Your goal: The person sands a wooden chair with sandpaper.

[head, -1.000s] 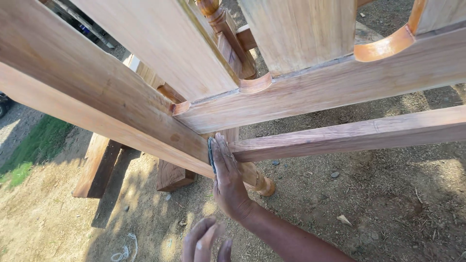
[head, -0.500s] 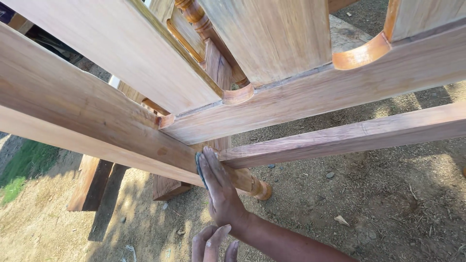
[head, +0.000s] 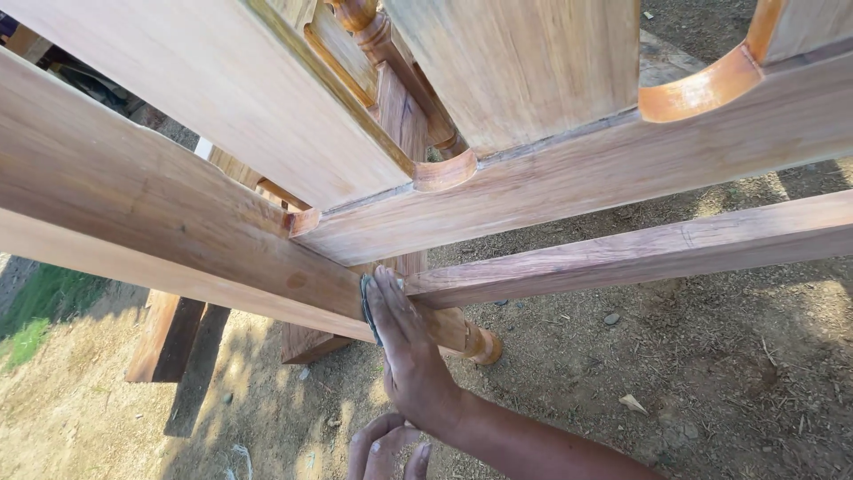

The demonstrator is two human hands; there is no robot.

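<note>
My right hand [head: 410,356] lies flat against the leg of a large bare wooden furniture frame [head: 178,222]. It presses a thin dark abrasive sheet [head: 365,308] onto the wood, just below the joint where a lower rail [head: 640,253] meets the leg. The fingers point up and the forearm comes in from the lower right. My left hand [head: 386,449] hovers at the bottom edge below the right wrist, fingers loosely apart and holding nothing. Only part of it is in view.
Broad planks and panels [head: 524,62] with curved orange-brown brackets [head: 702,89] fill the upper view. A turned post [head: 391,53] runs behind them. Below is bare dirt ground [head: 711,373] with chips, wooden blocks [head: 164,333] at the left, and grass [head: 31,311] at the far left.
My right hand has slid slightly down and left along the leg with the sheet under it. My left hand has shifted a little to the right at the bottom edge. The view has shifted a little.
</note>
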